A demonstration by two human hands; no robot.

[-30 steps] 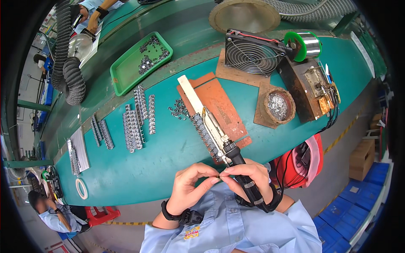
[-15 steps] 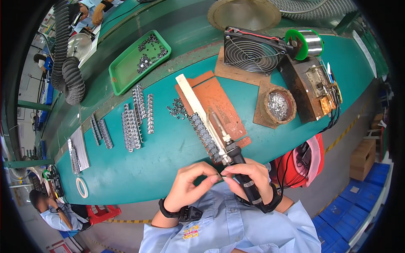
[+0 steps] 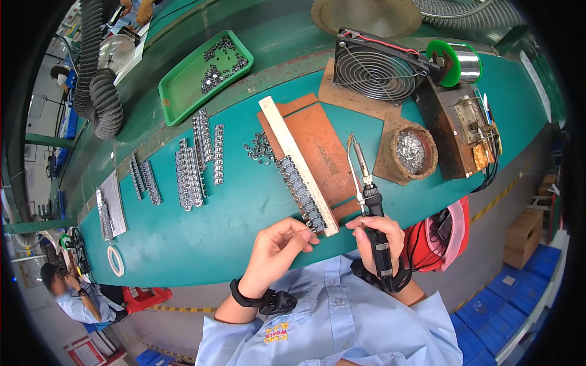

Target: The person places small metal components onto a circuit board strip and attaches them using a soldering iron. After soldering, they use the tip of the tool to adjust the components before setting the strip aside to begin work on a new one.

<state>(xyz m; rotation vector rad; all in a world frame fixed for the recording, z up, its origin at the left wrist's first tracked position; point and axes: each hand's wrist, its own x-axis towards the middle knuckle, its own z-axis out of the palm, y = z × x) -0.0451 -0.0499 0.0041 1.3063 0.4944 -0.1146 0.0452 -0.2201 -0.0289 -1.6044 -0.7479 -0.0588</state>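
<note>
My right hand [image 3: 379, 235] grips a black soldering iron [image 3: 373, 201], its tip pointing away from me, with a thin metal tube along its side. At the near end of a row of small metal and dark components [image 3: 299, 192], my left hand [image 3: 281, 247] has thumb and forefinger pinched together; what they hold, if anything, is too small to make out. That row lies along a pale wooden strip [image 3: 299, 165], slanting over a reddish-brown board [image 3: 329, 152]. Loose small components [image 3: 260, 148] are heaped left of the strip.
Finished-looking component rows [image 3: 189, 177] lie on the left. A green tray [image 3: 177, 100] holds loose parts. Right of the board stand a round pot [image 3: 414, 154] of shiny metal bits, a black fan [image 3: 378, 70], a solder spool [image 3: 461, 64] and a rusty metal box [image 3: 448, 122].
My hands, fingertips together before, have parted. The right moved right with the soldering iron, off the strip; the left moved up to the row's near end. The whole view shifted slightly.
</note>
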